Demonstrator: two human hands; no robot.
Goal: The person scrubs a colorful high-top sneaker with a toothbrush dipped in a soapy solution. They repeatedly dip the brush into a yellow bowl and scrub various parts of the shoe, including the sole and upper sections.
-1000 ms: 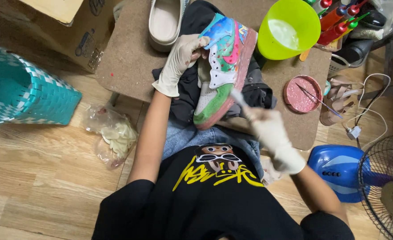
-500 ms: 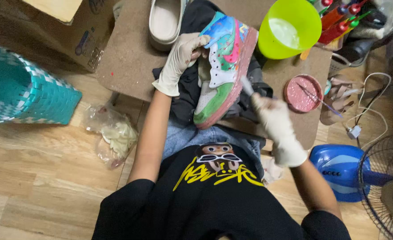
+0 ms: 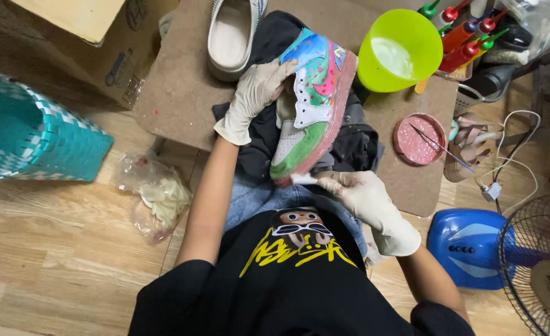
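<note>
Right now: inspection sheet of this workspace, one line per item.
Surface: brown board, paint-flecked.
Job's things: multicoloured sneaker on dark cloth; small white tool at its toe.
Clutter: green bowl, pink dish, squeeze bottles, white shoe.
Grippers: left hand gloved, grips sneaker; right hand gloved, pinches tool.
Cables: white cord.
Surroundings: teal basket, cardboard box, fan, plastic bag.

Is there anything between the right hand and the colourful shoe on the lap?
Nothing visible does. The right hand holds a small white tool whose tip reaches the toe end of the painted shoe, while the left hand grips the shoe's ankle part.
</note>
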